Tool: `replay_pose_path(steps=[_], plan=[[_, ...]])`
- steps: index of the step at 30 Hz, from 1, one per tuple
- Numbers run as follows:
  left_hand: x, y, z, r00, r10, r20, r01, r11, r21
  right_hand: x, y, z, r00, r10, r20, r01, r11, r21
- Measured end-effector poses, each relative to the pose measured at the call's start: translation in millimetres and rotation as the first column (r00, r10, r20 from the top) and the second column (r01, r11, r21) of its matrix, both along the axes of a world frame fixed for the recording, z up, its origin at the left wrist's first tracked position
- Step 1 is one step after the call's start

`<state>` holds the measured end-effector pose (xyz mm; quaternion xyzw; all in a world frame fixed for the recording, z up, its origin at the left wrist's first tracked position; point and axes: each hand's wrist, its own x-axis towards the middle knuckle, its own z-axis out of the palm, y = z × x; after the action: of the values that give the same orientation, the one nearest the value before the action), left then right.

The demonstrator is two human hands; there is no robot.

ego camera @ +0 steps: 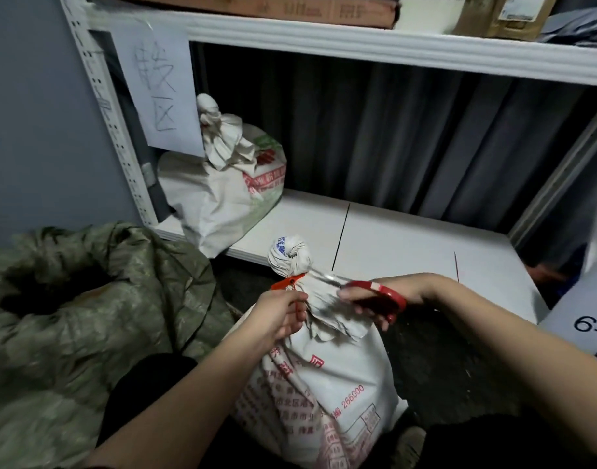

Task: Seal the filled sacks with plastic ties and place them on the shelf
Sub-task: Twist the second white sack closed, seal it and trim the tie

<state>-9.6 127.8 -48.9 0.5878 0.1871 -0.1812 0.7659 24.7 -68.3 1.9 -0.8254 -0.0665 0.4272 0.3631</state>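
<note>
A white metal shelf [375,238] carries one tied white woven sack [222,184] at its left end. On the floor stands another white sack printed "266000" in red [327,377]. The left hand [283,309] pinches its orange plastic tie [285,283]; the right hand [381,296] grips red-handled scissors [368,289] at the neck.

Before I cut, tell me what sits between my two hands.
Head view: the sack's bunched neck, cinched by the orange tie, lies between left hand and right hand holding scissors.
</note>
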Motion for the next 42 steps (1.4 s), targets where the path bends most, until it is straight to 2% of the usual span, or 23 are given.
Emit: replay_pose_path(steps=[3,7,10,14,23,28,42], plan=[[-4.0,0.3,0.9,1.0,-0.012,0.0,0.012,1.0,-0.003,9.8,-2.5,4.9,0.995,0.073,-0.075,-0.077,0.995,-0.059],[-10.3,0.2,0.0,0.999,-0.03,0.012,0.03,1.0,0.002,17.9,-0.7,12.9,0.967,0.17,-0.188,-0.186,0.98,-0.07],[-14.5,1.1,0.6,0.999,-0.043,0.029,0.043,0.999,0.018,24.1,7.0,11.2,0.951,0.218,-0.218,-0.239,0.968,-0.073],[-21.5,-0.3,4.5,0.993,-0.107,0.045,0.104,0.993,0.059,31.9,16.2,8.8,0.944,0.241,-0.225,-0.266,0.96,-0.087],[-33.8,7.9,1.0,0.965,-0.235,0.117,0.214,0.962,0.169,41.9,16.8,-2.7,0.911,0.337,-0.236,-0.342,0.939,0.022],[-32.5,15.9,-2.4,0.932,-0.332,0.147,0.288,0.922,0.259,54.1,18.1,-7.8,0.896,0.373,-0.242,-0.378,0.926,0.029],[-24.6,21.3,-6.2,0.963,-0.253,0.087,0.231,0.951,0.205,57.8,27.7,-20.6,0.93,0.348,-0.12,-0.358,0.931,-0.07]])
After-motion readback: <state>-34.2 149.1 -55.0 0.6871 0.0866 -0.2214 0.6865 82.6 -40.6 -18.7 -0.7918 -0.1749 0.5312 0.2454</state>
